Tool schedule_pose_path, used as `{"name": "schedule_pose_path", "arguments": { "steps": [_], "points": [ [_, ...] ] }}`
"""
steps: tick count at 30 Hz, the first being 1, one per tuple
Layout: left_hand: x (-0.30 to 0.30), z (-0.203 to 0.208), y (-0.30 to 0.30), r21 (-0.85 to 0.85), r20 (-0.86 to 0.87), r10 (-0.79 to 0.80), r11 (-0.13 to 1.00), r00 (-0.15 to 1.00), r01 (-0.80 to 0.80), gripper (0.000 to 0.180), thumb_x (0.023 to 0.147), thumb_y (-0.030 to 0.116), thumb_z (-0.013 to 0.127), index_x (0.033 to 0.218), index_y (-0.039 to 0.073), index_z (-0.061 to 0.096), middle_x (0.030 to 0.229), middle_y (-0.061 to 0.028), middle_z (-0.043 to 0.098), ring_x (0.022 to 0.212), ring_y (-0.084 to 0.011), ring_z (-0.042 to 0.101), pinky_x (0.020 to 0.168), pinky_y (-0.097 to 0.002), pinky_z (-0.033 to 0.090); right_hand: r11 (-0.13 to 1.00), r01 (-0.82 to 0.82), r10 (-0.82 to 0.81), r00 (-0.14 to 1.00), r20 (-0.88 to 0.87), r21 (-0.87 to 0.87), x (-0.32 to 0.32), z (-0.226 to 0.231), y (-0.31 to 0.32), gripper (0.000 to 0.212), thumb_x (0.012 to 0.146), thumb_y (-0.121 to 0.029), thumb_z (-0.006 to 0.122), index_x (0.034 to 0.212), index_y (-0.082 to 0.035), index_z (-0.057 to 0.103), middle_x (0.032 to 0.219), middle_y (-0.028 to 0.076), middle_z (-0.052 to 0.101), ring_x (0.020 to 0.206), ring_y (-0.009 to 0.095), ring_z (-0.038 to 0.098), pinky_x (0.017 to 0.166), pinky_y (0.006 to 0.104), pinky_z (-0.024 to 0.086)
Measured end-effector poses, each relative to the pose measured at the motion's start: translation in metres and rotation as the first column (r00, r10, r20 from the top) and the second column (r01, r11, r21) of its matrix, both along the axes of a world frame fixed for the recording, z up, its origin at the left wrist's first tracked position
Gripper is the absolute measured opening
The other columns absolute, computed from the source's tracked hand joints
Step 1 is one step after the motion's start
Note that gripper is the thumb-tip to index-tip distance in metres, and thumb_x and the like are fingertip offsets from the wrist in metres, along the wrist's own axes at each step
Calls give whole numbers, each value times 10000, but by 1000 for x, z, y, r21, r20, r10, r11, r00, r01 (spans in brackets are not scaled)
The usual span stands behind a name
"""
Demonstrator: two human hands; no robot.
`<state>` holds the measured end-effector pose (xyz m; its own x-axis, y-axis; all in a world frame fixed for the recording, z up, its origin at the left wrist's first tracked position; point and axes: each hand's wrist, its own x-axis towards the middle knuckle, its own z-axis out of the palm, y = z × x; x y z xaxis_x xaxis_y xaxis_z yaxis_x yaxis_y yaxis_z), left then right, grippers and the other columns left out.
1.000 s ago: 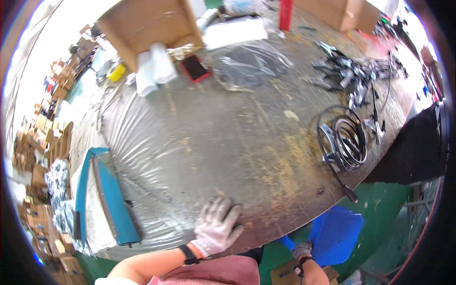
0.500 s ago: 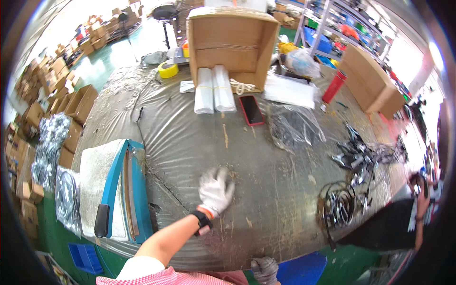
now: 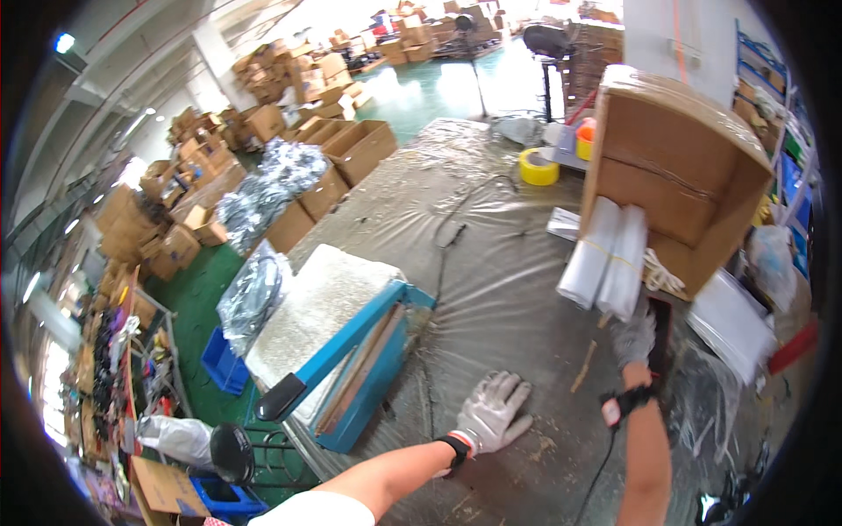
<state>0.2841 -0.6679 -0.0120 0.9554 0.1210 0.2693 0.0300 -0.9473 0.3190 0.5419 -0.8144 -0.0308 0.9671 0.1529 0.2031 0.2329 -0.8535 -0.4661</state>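
On the table [image 3: 548, 346], head view: R hand [image 3: 633, 337] now placed at the rolls [image 3: 623, 263].
R hand's been brought up from the table's near edge to the rolls' near end, just beside the phone [image 3: 664, 337], so both are put w/in reach; whether anything's pinched can't be told, fingers being part hidden. L hand [image 3: 497, 410] is rested palm-down, fingers spread, nothing held, cutter [image 3: 373, 386] to its left. Rolls are laid at the box's [image 3: 675, 180] open front.

The film-covered surface [image 3: 504, 316] bears a teal cutter [image 3: 346, 339] at nine o'clock, yellow tape [image 3: 538, 175] at twelve, a carton [image 3: 660, 197] and plastic rolls [image 3: 601, 250] at two, a phone [image 3: 661, 326] at three.
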Motion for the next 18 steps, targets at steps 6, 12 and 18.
{"name": "schedule_pose_path", "arguments": {
  "steps": [6,12,18],
  "points": [
    [10,-5,-9,-61,27,-8,998,1000,10,546,799,370,627,1220,40,519,1223,-195,501,1176,-376,475,1020,-495,363,950,272,-306,907,-289,-154,97,15,52,1034,664,-430,748,1480,-174,167,1323,236,453,1201,401,459,989,456,406],
    [13,-4,-6,-69,62,-13,997,998,17,541,802,370,624,1217,39,521,1226,-201,502,1170,-383,477,1026,-490,362,993,114,-120,943,-309,-37,78,-15,15,1044,644,-304,767,1478,-167,155,1324,260,434,1184,415,476,975,454,427],
    [-7,-10,-1,-60,94,-1,998,996,6,557,792,389,619,1218,45,512,1246,-195,478,1190,-380,452,1040,-489,339,993,65,-93,943,-319,-95,-151,11,-27,1048,575,-260,813,1443,-113,244,1218,270,496,1119,434,498,958,462,423]
  ]
}}
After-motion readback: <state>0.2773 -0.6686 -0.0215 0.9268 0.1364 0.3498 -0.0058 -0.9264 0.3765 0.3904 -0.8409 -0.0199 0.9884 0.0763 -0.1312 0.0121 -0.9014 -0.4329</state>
